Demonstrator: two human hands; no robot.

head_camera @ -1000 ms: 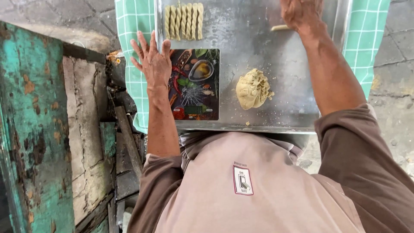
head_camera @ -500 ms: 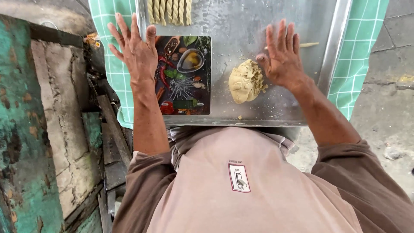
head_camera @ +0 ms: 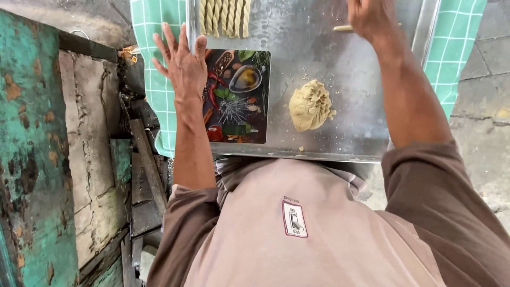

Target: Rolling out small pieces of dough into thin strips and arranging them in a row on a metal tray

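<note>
My left hand (head_camera: 183, 66) lies flat with its fingers spread, across the left edge of a dark printed cutting board (head_camera: 239, 101) and the green checked cloth (head_camera: 154, 58). My right hand (head_camera: 372, 18) reaches to the far side of the metal tray (head_camera: 345, 143) and rests over a thin dough strip (head_camera: 342, 27). The frame's top edge cuts off its fingers. A lump of pale dough (head_camera: 311, 105) sits on the tray between my arms, right of the board. Several twisted dough sticks (head_camera: 223, 16) lie side by side at the tray's far left.
The tray stands on the checked cloth, which also shows at the right (head_camera: 451, 48). A worn teal-painted wooden surface (head_camera: 32, 159) and dark planks (head_camera: 146, 170) are at my left. Grey pavement (head_camera: 483, 106) lies to the right.
My right hand has left the dough lump and moved to the tray's far side over a thin strip. My left hand has stayed flat beside the board.
</note>
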